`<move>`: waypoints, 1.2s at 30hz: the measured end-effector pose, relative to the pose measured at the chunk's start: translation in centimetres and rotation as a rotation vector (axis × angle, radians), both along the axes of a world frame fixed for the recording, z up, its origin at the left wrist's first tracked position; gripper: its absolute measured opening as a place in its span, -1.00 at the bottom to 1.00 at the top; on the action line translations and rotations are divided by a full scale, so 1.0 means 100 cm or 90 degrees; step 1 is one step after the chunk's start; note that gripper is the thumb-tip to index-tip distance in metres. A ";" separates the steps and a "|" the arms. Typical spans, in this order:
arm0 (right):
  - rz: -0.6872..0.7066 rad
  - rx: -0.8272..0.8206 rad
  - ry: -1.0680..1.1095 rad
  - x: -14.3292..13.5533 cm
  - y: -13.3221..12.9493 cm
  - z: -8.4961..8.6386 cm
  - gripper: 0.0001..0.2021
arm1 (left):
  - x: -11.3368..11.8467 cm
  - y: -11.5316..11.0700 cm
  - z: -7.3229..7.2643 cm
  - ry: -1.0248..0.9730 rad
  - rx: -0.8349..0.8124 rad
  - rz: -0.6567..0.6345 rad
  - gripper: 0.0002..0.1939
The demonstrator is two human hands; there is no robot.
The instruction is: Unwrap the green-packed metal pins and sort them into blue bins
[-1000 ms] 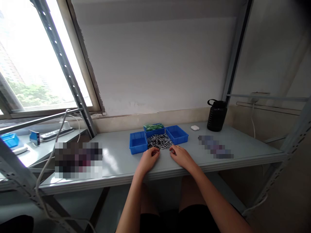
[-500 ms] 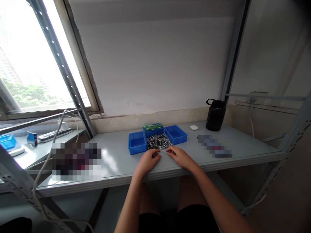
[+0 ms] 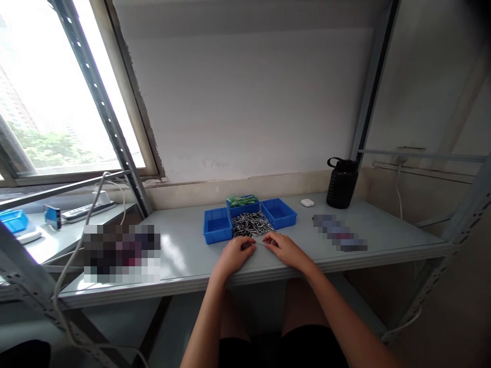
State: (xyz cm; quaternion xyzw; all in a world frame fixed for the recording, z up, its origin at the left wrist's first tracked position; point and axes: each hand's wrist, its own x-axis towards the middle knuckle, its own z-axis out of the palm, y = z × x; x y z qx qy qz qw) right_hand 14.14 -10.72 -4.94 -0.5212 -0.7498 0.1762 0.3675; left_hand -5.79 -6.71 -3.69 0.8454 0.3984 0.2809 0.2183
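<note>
Through the head camera I view a counter (image 3: 184, 255) bearing three blue bins around one heap of slender metal pieces (image 3: 251, 224). The left bin (image 3: 218, 236) shows its blue interior; the far bin (image 3: 244, 208) contains green packets (image 3: 242, 200), overlapping too closely for me to count; the right bin (image 3: 284, 222) likewise shows its blue interior. The heap lies on the counter, between the left and right bins and just nearer than the far bin; its pieces, silver and dark, cross one another and defy counting at this scale.

Two hands, left (image 3: 237, 251) and right (image 3: 282, 248), rest at the heap's near edge, a little apart, fingers curled inward. I cannot tell whether either grip is closed on a piece, the fingertips being too small to resolve.

To the right I count one white case (image 3: 307, 203) and, farther right, one upright black bottle (image 3: 342, 184). At the far left, one lighter blue bin (image 3: 17, 223) and one power strip (image 3: 89, 210) occupy a separate surface (image 3: 49, 245).
</note>
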 end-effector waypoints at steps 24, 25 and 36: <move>-0.009 -0.004 -0.014 -0.002 -0.002 0.005 -0.83 | 0.002 -0.009 0.010 -0.027 -0.003 0.003 -0.76; -0.008 -0.002 -0.021 -0.002 -0.002 0.005 -0.83 | 0.002 -0.009 0.010 -0.028 -0.004 0.003 -0.75; -0.014 0.012 -0.074 -0.001 0.004 -0.002 -0.82 | 0.003 -0.012 0.016 -0.031 -0.014 0.015 -0.70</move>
